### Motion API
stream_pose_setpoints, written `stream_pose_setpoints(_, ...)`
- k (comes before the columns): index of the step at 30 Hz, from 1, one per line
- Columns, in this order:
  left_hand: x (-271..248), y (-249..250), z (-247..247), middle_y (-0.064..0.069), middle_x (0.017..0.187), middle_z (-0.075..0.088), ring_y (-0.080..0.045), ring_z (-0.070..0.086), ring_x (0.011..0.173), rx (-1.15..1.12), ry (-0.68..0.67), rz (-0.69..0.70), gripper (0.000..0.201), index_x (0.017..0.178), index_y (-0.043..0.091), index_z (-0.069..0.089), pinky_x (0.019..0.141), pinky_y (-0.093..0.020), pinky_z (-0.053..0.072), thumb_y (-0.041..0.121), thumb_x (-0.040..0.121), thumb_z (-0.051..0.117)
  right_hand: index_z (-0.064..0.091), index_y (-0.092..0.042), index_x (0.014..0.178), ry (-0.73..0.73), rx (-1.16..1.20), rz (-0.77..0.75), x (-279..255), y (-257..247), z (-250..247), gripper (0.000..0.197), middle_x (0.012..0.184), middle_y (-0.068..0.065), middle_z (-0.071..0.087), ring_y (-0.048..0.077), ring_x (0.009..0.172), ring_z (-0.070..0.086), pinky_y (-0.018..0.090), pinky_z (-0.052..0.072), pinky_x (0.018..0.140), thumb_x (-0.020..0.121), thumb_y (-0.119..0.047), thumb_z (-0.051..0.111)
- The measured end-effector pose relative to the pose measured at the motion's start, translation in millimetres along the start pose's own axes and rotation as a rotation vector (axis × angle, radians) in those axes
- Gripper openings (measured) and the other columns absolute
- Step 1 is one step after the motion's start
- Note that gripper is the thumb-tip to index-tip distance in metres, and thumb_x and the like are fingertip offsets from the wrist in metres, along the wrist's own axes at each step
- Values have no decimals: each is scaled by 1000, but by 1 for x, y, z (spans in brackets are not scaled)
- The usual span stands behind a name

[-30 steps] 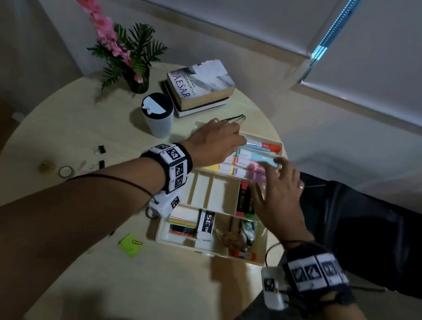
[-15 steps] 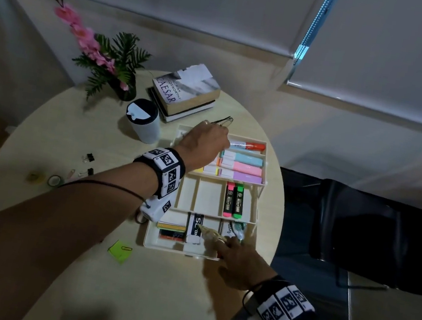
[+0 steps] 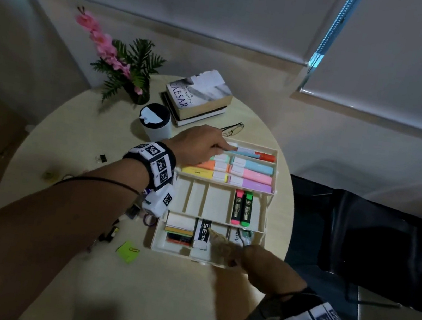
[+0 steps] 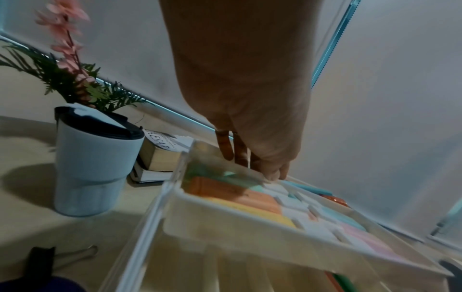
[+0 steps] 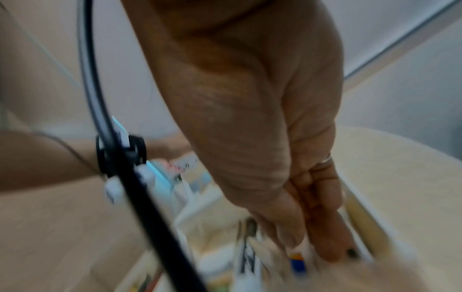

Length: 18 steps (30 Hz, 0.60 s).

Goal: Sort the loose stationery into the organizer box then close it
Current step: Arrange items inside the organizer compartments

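Observation:
The white three-tier organizer box (image 3: 156, 244) stands open on the round table. Its top tray (image 3: 274, 181) holds pastel highlighters (image 3: 251, 175) and an orange marker (image 3: 265, 157). A pink and a green highlighter (image 3: 241, 208) lie in the middle tier. My left hand (image 3: 218, 151) is at the top tray's back left corner, fingers down in the rear compartment and thumb on the divider (image 4: 260, 168). My right hand (image 3: 232, 250) reaches into the bottom tier, blurred. Its thumb and fingers (image 5: 310, 247) are close around a small white item.
Loose on the table left of the box are a green sticky note with a paper clip (image 3: 127, 251), a binder clip (image 3: 100, 158) and a tape roll (image 3: 149, 219). A lidded cup (image 3: 155, 124), books (image 3: 200, 98), glasses (image 3: 232, 130) and a plant (image 3: 132, 71) stand behind.
My right hand has come down from the top tray's highlighters to the bottom tier and stays there. The left hand keeps its place on the top tray.

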<state>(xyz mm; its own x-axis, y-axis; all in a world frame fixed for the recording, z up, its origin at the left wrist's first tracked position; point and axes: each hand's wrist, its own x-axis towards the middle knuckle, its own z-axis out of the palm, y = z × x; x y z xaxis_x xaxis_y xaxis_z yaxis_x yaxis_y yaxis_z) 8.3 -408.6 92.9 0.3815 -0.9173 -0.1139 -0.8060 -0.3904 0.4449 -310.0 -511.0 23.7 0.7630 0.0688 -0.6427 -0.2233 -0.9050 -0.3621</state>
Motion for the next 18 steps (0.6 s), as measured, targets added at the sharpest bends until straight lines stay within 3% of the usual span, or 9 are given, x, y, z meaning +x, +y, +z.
stream_pose_setpoints(3,-9,2,4,1,119,72,-21,66,104,-16,46,3,31,128,24,72,86,-42,56,22,99,61,68,-30,116,166,63,28,-8,-17,-24,29,113,-1,71,21,103,68,32,50,77,99,-11,54)
stream_pose_setpoints(7,-13,1,6,-1,116,74,-23,66,102,-12,66,-5,26,122,20,74,84,-40,55,18,100,58,59,-23,115,297,294,-151,12,-72,-30,13,93,-10,62,8,80,57,19,36,64,104,-21,53)
stream_pose_setpoints(9,-13,1,6,1,114,74,-22,67,100,-38,55,-19,25,119,22,74,81,-38,55,18,100,58,57,-25,115,271,346,-228,36,-90,-9,16,92,-10,61,6,79,55,21,40,67,101,-17,53)
stream_pose_setpoints(13,-10,-2,4,5,116,74,-17,67,100,-129,46,-95,25,117,27,75,82,-33,55,18,100,58,69,-18,113,294,317,-271,63,-110,12,20,105,6,73,22,92,66,33,52,82,99,-14,55)
stream_pose_setpoints(16,-8,-8,4,3,120,73,-14,66,96,-142,34,-106,25,121,26,74,75,-25,48,17,102,60,74,-18,109,326,235,-318,55,-111,-4,17,105,2,72,17,92,65,30,53,86,101,-21,59)
stream_pose_setpoints(18,-7,-11,5,2,122,73,-15,67,93,-150,30,-106,26,121,27,74,74,-28,53,16,102,60,74,-20,105,364,271,-282,44,-96,-38,16,101,-1,72,11,86,63,30,53,79,100,-22,59)
